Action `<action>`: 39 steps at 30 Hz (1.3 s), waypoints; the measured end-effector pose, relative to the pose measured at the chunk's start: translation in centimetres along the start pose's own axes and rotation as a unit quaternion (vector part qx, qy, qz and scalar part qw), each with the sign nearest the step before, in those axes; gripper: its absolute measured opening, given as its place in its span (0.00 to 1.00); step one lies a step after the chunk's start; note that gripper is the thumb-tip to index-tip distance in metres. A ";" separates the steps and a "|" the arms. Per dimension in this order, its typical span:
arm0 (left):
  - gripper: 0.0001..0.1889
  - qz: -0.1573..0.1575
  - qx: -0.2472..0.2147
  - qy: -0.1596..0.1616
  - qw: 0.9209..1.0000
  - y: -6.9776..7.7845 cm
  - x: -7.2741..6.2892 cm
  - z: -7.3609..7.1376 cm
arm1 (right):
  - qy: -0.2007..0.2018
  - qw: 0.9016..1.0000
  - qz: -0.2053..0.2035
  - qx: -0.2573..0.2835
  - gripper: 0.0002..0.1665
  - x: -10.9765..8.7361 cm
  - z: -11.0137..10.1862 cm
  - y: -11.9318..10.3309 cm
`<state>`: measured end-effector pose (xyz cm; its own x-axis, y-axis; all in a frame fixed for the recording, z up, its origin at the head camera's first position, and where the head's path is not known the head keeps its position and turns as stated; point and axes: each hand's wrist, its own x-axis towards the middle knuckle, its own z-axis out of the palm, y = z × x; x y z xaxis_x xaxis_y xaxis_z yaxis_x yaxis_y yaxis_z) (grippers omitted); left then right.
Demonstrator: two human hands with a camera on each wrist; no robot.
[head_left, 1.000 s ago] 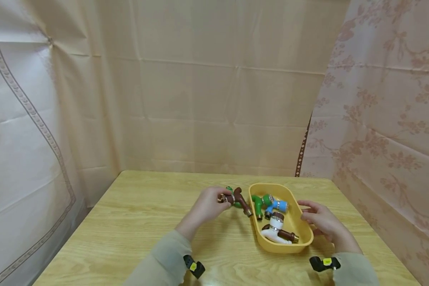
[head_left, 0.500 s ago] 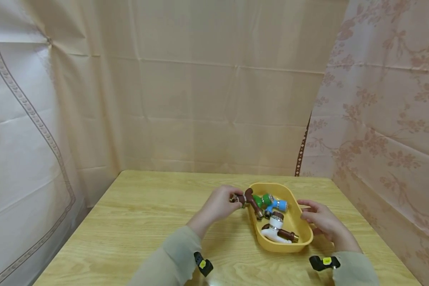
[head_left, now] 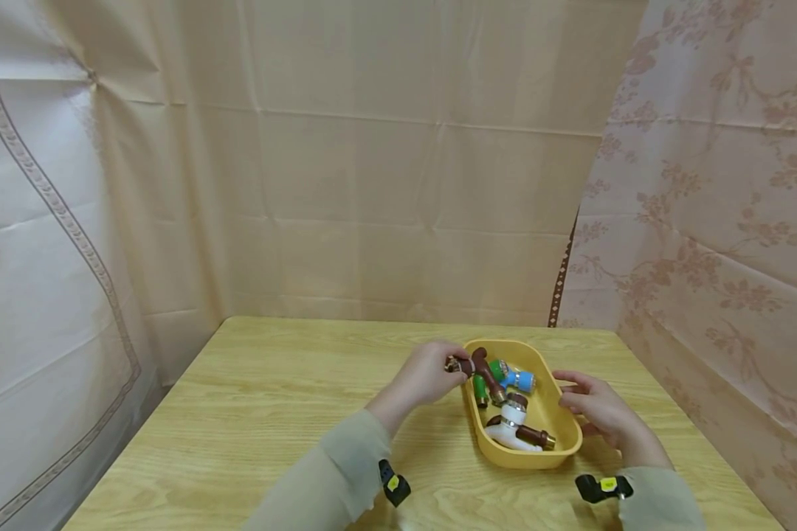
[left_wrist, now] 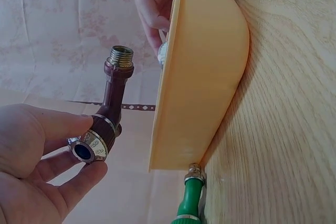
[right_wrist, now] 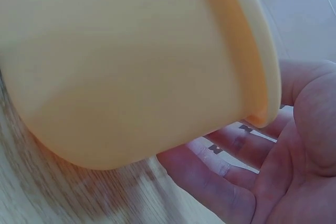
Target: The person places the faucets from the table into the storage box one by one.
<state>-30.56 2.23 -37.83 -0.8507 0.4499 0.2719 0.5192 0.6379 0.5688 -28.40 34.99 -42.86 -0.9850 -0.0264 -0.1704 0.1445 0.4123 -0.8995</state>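
My left hand (head_left: pixel 432 372) pinches a dark brown faucet (head_left: pixel 483 367) by its ringed collar, over the left side of a yellow plastic basin (head_left: pixel 528 461). In the left wrist view the faucet's threaded brass end (left_wrist: pixel 122 56) points up the frame. My right hand (head_left: pixel 601 409) holds the basin's right rim, thumb at the top and fingers along the outer wall. Inside the basin lie a green faucet (head_left: pixel 481 391), partly covered by the held one, a blue faucet (head_left: pixel 522 380), a white faucet (head_left: pixel 508 435) with a brown cap, and another brown faucet (head_left: pixel 535 438).
Another green faucet (left_wrist: pixel 191 195) lies outside the basin, close to its wall, hidden behind my left hand in the head view. The wood-grain table (head_left: pixel 292 398) extends left of the basin. Cloth curtains (head_left: pixel 398 221) hang at the back and both sides.
My left hand has carried the brown faucet rightward, from beside the basin to over its left part. The right hand and the basin have stayed put.
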 end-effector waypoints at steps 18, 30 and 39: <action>0.17 -0.010 -0.008 -0.024 1.000 2.3 1.9 1.4 | -0.005 1.000 -0.008 0.014 0.39 -0.1 -0.1 0.1; 0.17 -0.021 0.014 -0.029 0.999 3.5 2.9 2.7 | -0.010 0.999 -0.010 0.029 0.36 0.0 -0.3 0.2; 0.17 -0.018 0.026 -0.034 0.999 3.9 3.8 4.1 | -0.007 0.999 -0.006 0.035 0.36 0.0 -0.1 0.2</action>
<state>-31.38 8.99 -37.75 -0.8622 0.4661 0.1985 0.4937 0.6855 0.5351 -28.39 35.16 -43.03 -0.9852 -0.0444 -0.1657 0.1403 0.3472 -0.9272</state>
